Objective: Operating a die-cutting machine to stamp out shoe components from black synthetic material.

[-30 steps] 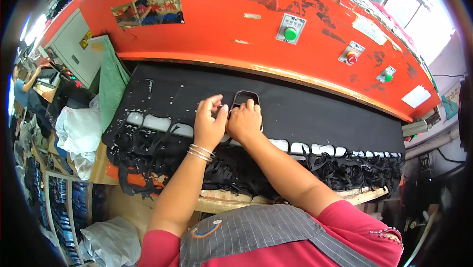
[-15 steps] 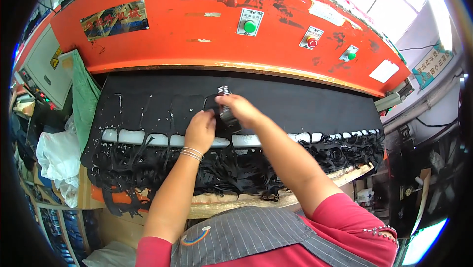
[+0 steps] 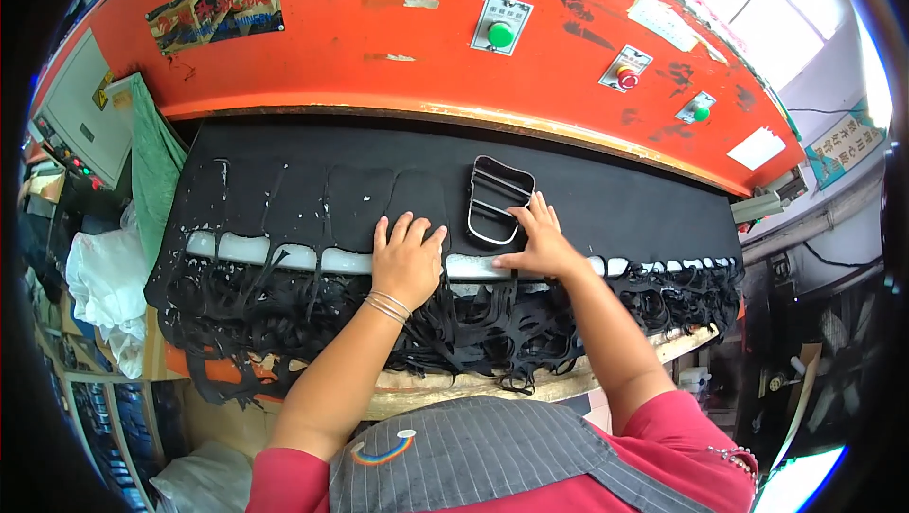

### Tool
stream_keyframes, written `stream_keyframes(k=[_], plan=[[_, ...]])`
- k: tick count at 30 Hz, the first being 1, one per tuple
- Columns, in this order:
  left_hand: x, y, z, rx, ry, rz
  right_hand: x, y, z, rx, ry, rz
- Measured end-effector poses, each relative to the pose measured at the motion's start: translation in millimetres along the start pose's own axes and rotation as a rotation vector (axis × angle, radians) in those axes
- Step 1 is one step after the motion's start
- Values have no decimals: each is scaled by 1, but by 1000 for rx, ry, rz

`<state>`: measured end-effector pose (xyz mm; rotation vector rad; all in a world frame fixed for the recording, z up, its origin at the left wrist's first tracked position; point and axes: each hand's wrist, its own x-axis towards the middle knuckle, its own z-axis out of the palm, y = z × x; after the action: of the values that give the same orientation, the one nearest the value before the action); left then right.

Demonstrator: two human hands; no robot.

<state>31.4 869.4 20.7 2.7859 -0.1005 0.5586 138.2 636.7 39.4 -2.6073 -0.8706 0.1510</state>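
Note:
A metal cutting die (image 3: 472, 215), a rounded outline with crossbars, stands on the black sheet material (image 3: 606, 200) right of centre. My right hand (image 3: 542, 246) is at the die's lower right side, fingers stretched along its edge and thumb spread away toward the near edge of the sheet. My left hand (image 3: 409, 252) lies flat on the sheet left of the die, fingers spread, holding nothing. Cut outlines show in the sheet by the left hand. Along its near edge, scalloped gaps bare a white board (image 3: 346, 261).
Tangled black offcut strips (image 3: 473, 324) hang along the near edge over a wooden ledge (image 3: 426, 401). Beyond the sheet rises an orange press (image 3: 312, 39) with a green button (image 3: 500, 35) and a red button (image 3: 627, 77). A green cloth (image 3: 156, 162) hangs at left beside white plastic bags (image 3: 109, 290).
The die, which was upright between both hands, now stands on the sheet to the right. My left hand has come down flat on the sheet; my right hand has moved right with the die.

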Motion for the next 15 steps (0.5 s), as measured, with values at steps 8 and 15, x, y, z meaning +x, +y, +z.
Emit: stream_keyframes(k=[8,15], plan=[[4,18,5,-38,-59,-75,14,-4,6,3,114,-107],[9,27,4,-55,-63,-81,17,7,-1,5,86,-139]])
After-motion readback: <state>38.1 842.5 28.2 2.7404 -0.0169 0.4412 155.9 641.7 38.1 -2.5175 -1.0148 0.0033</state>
